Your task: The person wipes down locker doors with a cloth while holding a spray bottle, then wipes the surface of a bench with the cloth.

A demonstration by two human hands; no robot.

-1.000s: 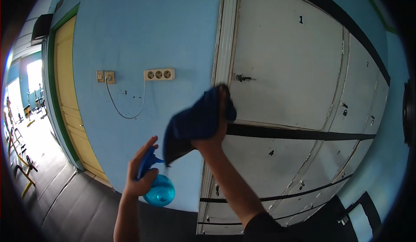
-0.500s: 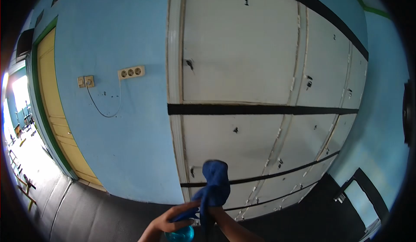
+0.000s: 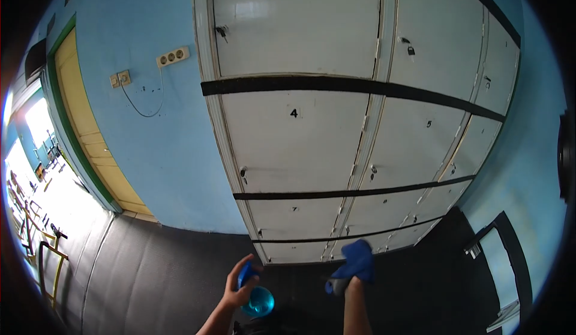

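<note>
My left hand [image 3: 241, 284], low in the view left of centre, is closed around the blue top of a spray bottle [image 3: 260, 302]. The bottle's rounded body is see-through turquoise and shows below my fingers. To the right, my right hand [image 3: 354, 284] grips a bunched blue cloth [image 3: 358, 259] with a greyish part near its lower left. The cloth covers most of those fingers. Both hands are apart, held in front of the lowest lockers. Ahead is a bank of white lockers [image 3: 288, 140] with numbered doors, black strips between rows, and keys or padlocks at several locks.
A light blue wall [image 3: 162, 173] at left carries a socket strip [image 3: 173, 57] on a cord. Beyond it is a yellow door [image 3: 90, 125] with a green frame and a bright room. Dark matting [image 3: 180, 269] covers the floor. A black-framed panel [image 3: 510, 263] leans at right.
My hands have moved apart: the right one carried the cloth rightward, the left one keeps the bottle. My view has tilted down, showing more lower lockers and floor.
</note>
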